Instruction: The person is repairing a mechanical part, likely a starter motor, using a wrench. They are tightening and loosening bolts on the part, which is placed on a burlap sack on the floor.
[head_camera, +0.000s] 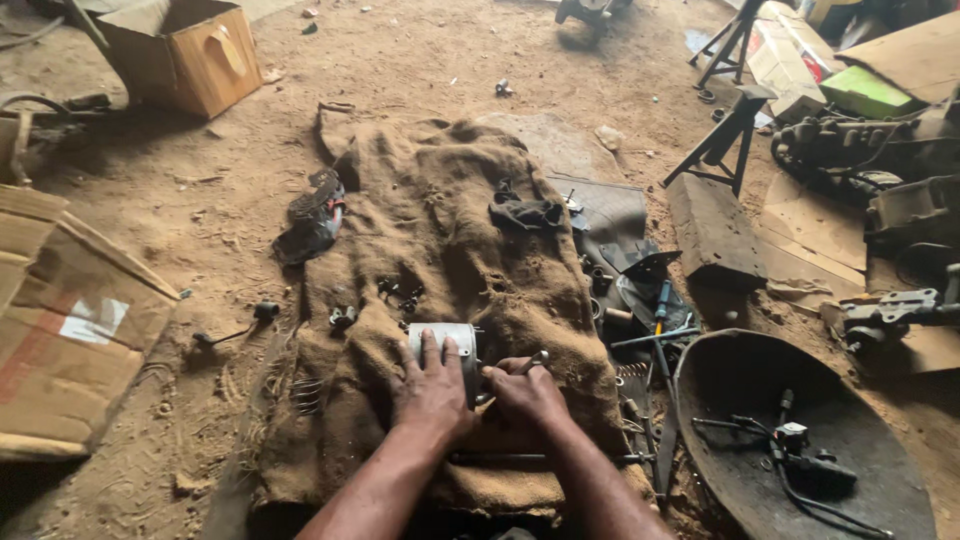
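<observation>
A silver metal cylinder housing lies on a brown burlap cloth spread over the dirt floor. My left hand rests flat on top of the housing, pressing it down. My right hand is closed around a thin metal tool whose tip sits at the right end of the housing. Small dark metal parts lie on the cloth just beyond the housing. A long thin rod lies under my forearms.
A round dark metal pan with wires and parts sits to the right. Screwdrivers and tools lie between pan and cloth. Cardboard boxes stand at left and back left. A black sandal, metal stands and engine parts surround.
</observation>
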